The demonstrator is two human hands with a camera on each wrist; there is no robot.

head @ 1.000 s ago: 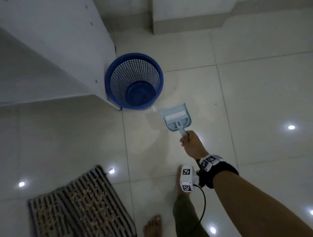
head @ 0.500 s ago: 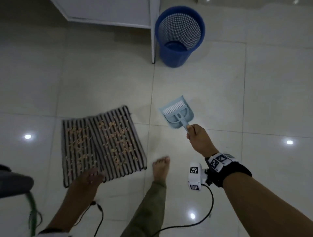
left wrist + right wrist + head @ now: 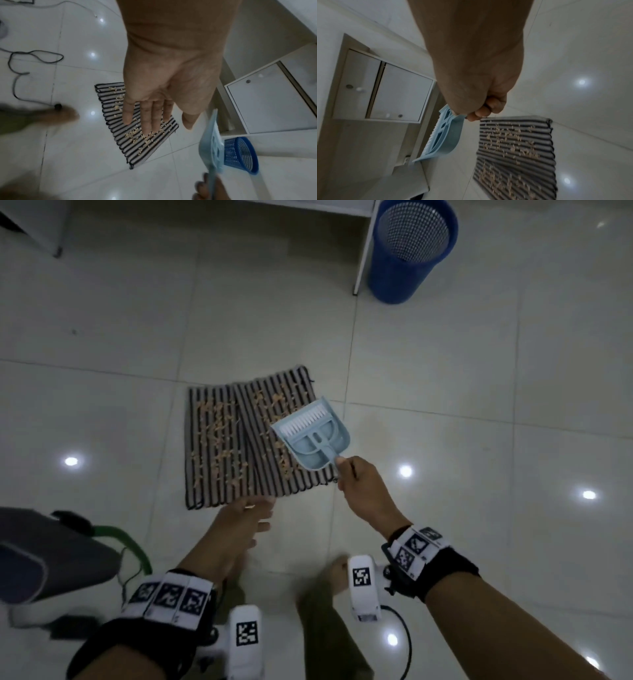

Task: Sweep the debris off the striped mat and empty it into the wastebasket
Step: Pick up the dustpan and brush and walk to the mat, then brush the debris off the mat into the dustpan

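Lying beneath both hands: striped mat (image 3: 239,440) with debris (image 3: 219,426); right hand (image 3: 363,491) grips dustpan (image 3: 313,440), left hand (image 3: 239,525) spread flat.

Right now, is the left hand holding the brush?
No, the left hand is open with straight fingers over the striped mat, while the brush sits clipped in the dustpan held by the right hand.

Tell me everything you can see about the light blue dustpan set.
The dustpan set looks like pale blue plastic: a scoop with a small white-bristled brush nested inside. The right hand grips its handles, holding it in the air, tilted, over the right edge of the striped mat. No debris shows in the scoop. Nothing else touches it.
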